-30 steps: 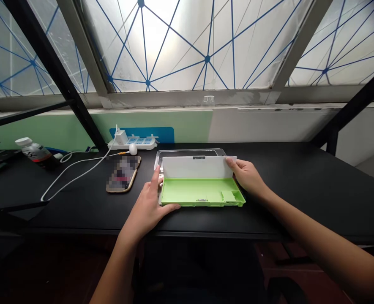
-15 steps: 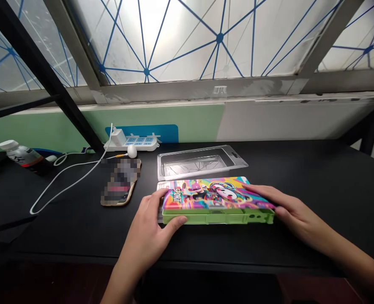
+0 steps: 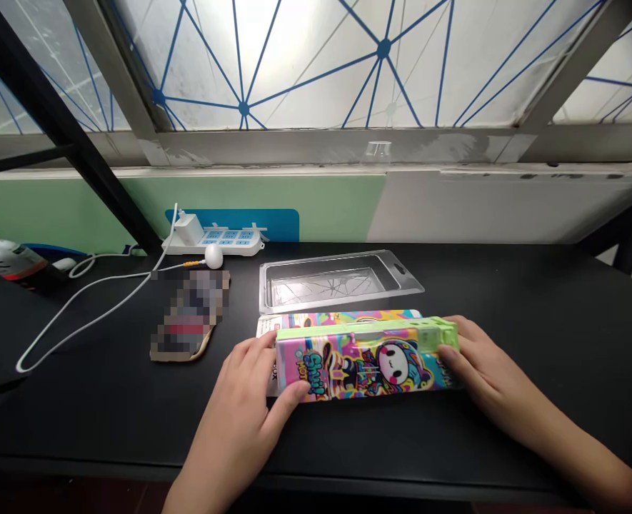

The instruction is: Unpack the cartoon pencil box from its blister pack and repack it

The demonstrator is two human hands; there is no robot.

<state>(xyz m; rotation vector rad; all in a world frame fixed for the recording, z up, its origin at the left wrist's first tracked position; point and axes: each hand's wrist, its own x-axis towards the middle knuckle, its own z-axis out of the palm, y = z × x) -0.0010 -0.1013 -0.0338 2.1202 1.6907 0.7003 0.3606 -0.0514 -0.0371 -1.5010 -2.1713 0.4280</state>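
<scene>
A colourful pencil case (image 3: pixel 366 364) with a cartoon character and light green sides is tilted on its long edge, its printed face toward me. My left hand (image 3: pixel 248 400) grips its left end, thumb on the printed front and fingers behind. At the right end, my right hand (image 3: pixel 479 364) holds it with the thumb on the front and fingers at the back. A printed backing card (image 3: pixel 266 325) lies flat under and behind the case. Just beyond the card rests a clear plastic blister tray (image 3: pixel 326 284) with a hang-hole tab.
Left of the tray lies a phone (image 3: pixel 190 318), its screen blurred. A white power strip (image 3: pixel 230 241) with a plugged-in charger and white cable (image 3: pixel 88 289) stands against the wall. A bottle (image 3: pixel 10 260) is at the far left of the black desk (image 3: pixel 106 421).
Both hands have rolled the pencil case from lying flat onto its long edge, so its printed face now points toward me. The view has shifted slightly.
</scene>
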